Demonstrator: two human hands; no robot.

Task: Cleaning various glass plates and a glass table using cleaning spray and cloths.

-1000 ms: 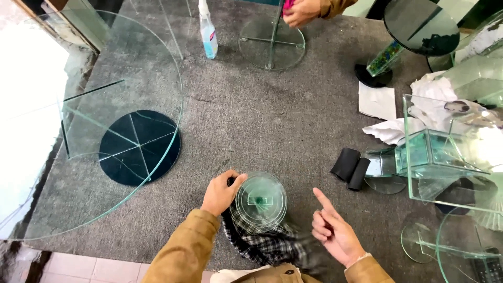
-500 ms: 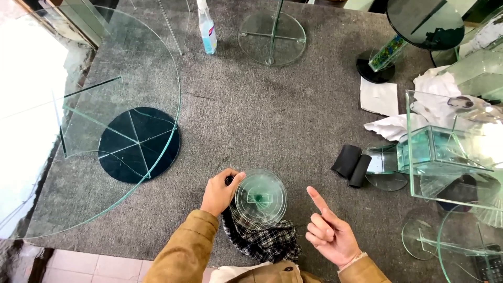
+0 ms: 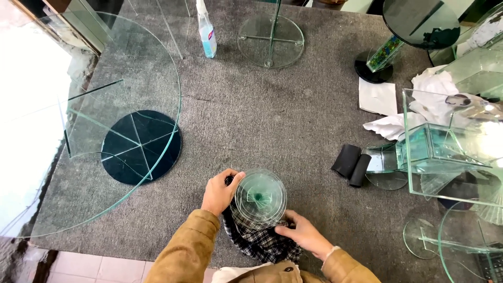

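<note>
A small round glass stand (image 3: 260, 197) with stacked clear discs sits on the grey carpeted table (image 3: 262, 120) near its front edge. A black-and-white checked cloth (image 3: 260, 241) lies under and in front of it. My left hand (image 3: 220, 191) grips the stand's left rim. My right hand (image 3: 303, 234) rests at the stand's lower right, fingers on the cloth by the glass edge. Both sleeves are tan.
A large round glass table top with a black disc base (image 3: 140, 147) stands at left. A spray bottle (image 3: 207, 32) and a glass disc stand (image 3: 270, 40) are at the back. Black rolls (image 3: 352, 163), white cloths (image 3: 398, 123) and a glass box (image 3: 450, 147) crowd the right.
My right hand, earlier raised with a finger pointing, has come down onto the cloth beside the stand. Another person's hand at the back is gone from view.
</note>
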